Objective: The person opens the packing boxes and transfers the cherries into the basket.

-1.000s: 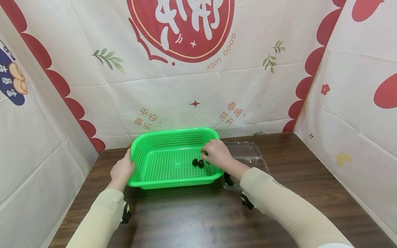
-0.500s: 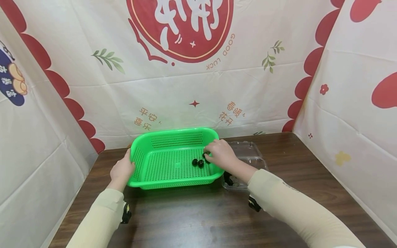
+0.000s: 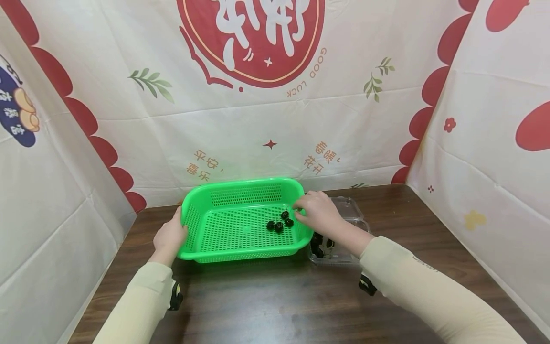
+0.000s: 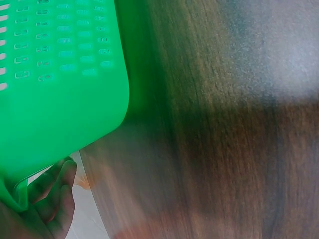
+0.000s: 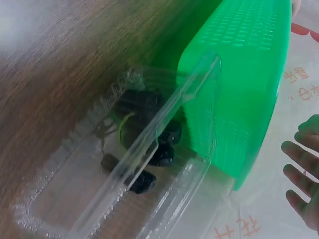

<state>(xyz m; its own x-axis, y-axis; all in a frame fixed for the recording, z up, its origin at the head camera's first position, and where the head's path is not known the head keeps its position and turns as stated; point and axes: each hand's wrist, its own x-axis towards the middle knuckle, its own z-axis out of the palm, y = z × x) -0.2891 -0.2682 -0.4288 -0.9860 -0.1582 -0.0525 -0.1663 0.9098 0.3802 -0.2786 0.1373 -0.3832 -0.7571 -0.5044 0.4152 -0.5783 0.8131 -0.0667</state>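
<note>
Left hand (image 3: 170, 235) grips the green basket's (image 3: 240, 255) left rim, steadying it | right hand (image 3: 317, 213), fingers loose and empty, above its right rim | dark fruits (image 3: 280, 222) just left of those fingers | clear box (image 3: 343, 258) beneath the wrist

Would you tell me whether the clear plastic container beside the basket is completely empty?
No, the right wrist view shows several dark fruits lying inside the clear plastic container.

The room is evenly and brightly lit, and the head view is sharp, with soft shadows under the green basket (image 3: 245, 224). Both wrist views are blurred and out of focus; pale glare washes over the dark wooden table (image 4: 259, 64) in them
</note>
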